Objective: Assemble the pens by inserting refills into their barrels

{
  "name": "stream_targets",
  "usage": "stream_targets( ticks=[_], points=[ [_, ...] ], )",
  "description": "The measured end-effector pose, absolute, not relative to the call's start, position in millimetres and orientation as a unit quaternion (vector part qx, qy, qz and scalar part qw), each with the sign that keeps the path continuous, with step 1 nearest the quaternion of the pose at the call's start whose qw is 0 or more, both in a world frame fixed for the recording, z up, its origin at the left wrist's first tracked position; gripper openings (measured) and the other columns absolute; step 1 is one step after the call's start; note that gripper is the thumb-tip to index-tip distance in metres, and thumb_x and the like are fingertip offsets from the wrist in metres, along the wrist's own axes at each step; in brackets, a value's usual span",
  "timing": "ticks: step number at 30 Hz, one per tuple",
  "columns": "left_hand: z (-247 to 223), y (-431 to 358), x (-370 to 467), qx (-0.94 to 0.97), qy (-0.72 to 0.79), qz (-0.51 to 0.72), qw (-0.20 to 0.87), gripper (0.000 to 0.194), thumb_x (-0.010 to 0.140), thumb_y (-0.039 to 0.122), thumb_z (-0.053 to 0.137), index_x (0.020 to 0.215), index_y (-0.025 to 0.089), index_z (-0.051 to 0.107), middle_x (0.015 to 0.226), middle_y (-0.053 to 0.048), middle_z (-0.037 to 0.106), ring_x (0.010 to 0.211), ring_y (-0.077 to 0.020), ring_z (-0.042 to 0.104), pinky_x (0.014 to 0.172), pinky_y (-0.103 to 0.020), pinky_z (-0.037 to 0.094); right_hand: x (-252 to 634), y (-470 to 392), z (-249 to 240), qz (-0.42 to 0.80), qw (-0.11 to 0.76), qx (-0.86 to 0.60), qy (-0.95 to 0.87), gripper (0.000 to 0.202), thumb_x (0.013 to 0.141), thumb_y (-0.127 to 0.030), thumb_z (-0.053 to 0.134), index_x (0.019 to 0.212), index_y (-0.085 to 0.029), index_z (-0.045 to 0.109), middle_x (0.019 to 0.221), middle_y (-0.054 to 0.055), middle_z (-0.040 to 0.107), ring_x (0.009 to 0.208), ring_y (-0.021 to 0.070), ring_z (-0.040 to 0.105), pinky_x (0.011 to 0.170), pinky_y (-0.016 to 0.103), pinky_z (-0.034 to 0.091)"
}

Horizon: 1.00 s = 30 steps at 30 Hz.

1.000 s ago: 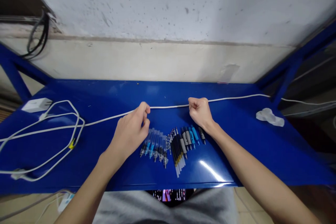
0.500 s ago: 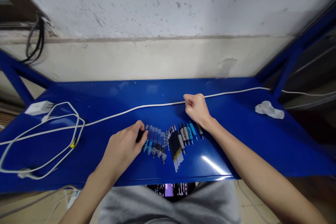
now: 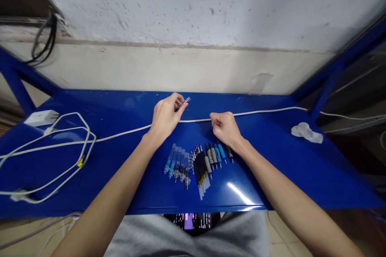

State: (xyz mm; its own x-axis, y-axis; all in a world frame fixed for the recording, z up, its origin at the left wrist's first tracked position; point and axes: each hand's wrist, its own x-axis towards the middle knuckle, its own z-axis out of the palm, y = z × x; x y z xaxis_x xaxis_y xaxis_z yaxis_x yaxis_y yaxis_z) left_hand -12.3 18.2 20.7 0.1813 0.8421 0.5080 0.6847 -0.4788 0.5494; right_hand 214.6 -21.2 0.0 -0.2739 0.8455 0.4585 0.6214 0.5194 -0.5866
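My left hand (image 3: pixel 167 113) is closed in a pinch round a clear pen barrel (image 3: pixel 187 100), whose transparent end pokes out past the fingertips. To its right, my right hand (image 3: pixel 224 127) is curled into a fist near the white cable; whatever it may hold is hidden. Below the hands lies a fan of pen parts: clear pen barrels (image 3: pixel 177 164) with blue or dark tips on the left, dark ink refills (image 3: pixel 200 170) with yellow and whitish ends in the middle, and grey, blue and black grip sections (image 3: pixel 214 155) on the right. Small springs (image 3: pixel 191 161) seem to lie between them.
A long white cable (image 3: pixel 129 131) crosses the blue table (image 3: pixel 259 160). On the left are a coiled white cable (image 3: pixel 87 144) and a white charger (image 3: pixel 42 117). Crumpled white tissue (image 3: pixel 306 132) lies at the right. A lit phone screen (image 3: pixel 193 221) shows below the front edge.
My left hand has moved up and right from beside the row of clear barrels and now holds a barrel. My right hand stays closed in nearly the same place.
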Motion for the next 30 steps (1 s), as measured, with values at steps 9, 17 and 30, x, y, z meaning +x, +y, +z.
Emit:
stream_targets(
  ticks=[9, 17, 30],
  points=[
    [-10.8, 23.2, -24.3, 0.750, 0.463, 0.465, 0.081, 0.003, 0.097, 0.022, 0.059, 0.100, 0.021, 0.061, 0.094, -0.004, 0.068, 0.086, -0.0162, 0.064, 0.081, -0.030, 0.049, 209.3, -23.2, 11.3, 0.136, 0.326, -0.461, -0.814, 0.026, 0.067, 0.003, 0.041, 0.069, -0.023, 0.037, 0.066, -0.001, 0.050, 0.067, 0.0169, 0.047, 0.066, 0.029, 0.033],
    [-11.7, 24.6, -20.9, 0.760, 0.440, 0.472, 0.078, 0.010, 0.100, 0.014, 0.050, 0.100, 0.021, 0.058, 0.094, -0.004, 0.065, 0.089, -0.0173, 0.064, 0.082, -0.031, 0.050, 211.5, -80.4, 58.3, 0.278, 0.154, -0.403, -0.858, 0.075, 0.089, -0.035, 0.075, 0.154, -0.034, 0.037, 0.148, 0.010, 0.052, 0.137, 0.0320, 0.045, 0.114, 0.051, 0.039],
    [-17.1, 28.1, -19.3, 0.781, 0.387, 0.487, 0.050, 0.013, 0.101, 0.010, 0.050, 0.103, 0.019, 0.059, 0.093, -0.004, 0.067, 0.086, -0.0167, 0.065, 0.078, -0.031, 0.052, 210.8, -100.9, 51.1, 0.290, 0.025, -0.390, -0.874, 0.122, 0.076, -0.032, 0.088, 0.166, -0.034, 0.006, 0.155, 0.011, 0.042, 0.147, 0.0321, 0.036, 0.128, 0.061, 0.017]
  ],
)
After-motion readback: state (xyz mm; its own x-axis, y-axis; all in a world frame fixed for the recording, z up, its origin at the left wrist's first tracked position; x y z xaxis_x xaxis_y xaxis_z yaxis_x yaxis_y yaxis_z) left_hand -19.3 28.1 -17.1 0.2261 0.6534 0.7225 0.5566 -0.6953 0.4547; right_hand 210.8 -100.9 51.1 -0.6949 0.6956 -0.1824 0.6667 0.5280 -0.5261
